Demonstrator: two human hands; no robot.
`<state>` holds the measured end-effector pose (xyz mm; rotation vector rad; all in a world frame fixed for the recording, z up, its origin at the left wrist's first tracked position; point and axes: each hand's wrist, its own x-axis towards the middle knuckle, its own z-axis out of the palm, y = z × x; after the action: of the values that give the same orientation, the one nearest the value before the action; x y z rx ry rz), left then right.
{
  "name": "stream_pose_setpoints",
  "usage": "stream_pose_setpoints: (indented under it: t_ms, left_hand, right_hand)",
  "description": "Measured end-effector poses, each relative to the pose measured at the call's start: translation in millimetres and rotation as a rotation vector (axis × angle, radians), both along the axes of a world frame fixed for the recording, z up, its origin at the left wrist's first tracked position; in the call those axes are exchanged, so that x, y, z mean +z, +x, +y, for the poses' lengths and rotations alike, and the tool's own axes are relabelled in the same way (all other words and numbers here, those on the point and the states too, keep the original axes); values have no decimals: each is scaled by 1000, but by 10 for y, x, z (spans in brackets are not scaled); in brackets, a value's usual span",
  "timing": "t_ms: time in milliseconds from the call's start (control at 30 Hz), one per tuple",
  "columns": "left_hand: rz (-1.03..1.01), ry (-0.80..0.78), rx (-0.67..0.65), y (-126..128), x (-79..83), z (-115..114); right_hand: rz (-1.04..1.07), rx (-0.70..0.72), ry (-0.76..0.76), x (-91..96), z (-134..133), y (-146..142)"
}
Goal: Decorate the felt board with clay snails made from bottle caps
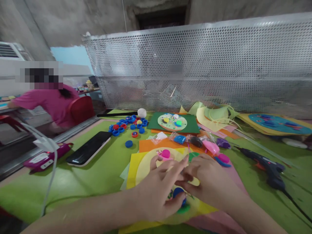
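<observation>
Two bare hands, lower centre of the frame: the left hand [163, 185], fingers stretched forward and slightly parted, thumb apart from them and over a blue round piece [179, 191]; the right hand [209, 177], fingers bent inward, tips meeting those of the left. Whether either set of fingers grips anything cannot be told, the meeting point being hidden. Beneath them, one pale yellow disc [143, 165] on a bright yellow sheet [131, 172], lower centre, bearing the blue piece, a green piece [184, 209] at its near edge and a pink piece [166, 153] near its far edge. Left of the frame, on a green table [97, 177]: one purple power strip [50, 159] with white cable [54, 162]; one dark phone [90, 148]. Right of the frame: one glue gun [266, 165], nozzle toward the centre. Beyond the disc, one orange sheet [148, 146] and a row of small packets, among them blue [179, 139], black [195, 141], pink [211, 147] and purple [223, 143]. Left of centre, a cluster of bottle caps [132, 126], mostly blue, some red. Centre, one dark green card [154, 122] carrying a decorated disc [170, 126]. Right edge, one blue oval [255, 122]. Behind, one perforated metal panel [207, 65]; upper left, one seated person in a pink top [52, 107], on a red chair [83, 109].
</observation>
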<state>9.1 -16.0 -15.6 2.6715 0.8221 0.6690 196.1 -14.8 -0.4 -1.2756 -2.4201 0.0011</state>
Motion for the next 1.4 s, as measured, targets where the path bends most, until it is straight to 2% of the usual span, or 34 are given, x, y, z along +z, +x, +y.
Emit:
stream_pose_setpoints:
  t_ms: [133, 300, 467, 833, 1000, 1133, 1267, 1400]
  left_hand:
    - [-27, -25, -4, -6, 21, 15]
    - [103, 14, -119, 30, 17, -33]
    - [0, -50, -48, -23, 92, 12]
    - [-11, -185, -95, 0, 65, -32]
    - [-234, -497, 28, -27, 118, 17]
    - [-438, -774, 44, -33, 99, 83]
    - [-543, -1049, 51, -37, 75, 155]
    - [-606, -1220, 109, -38, 88, 208]
  right_hand:
    - [-4, 5, -18, -9, 13, 16]
    - [11, 23, 111, -49, -34, -66]
    - [-18, 11, -30, -12, 11, 35]
    - [-67, 31, -9, 23, -31, -45]
    - [-22, 11, 6, 26, 23, 62]
    - [14, 23, -18, 8, 48, 130]
    - [-1, -29, -53, -14, 64, 166]
    - [-5, -28, -76, -12, 78, 196]
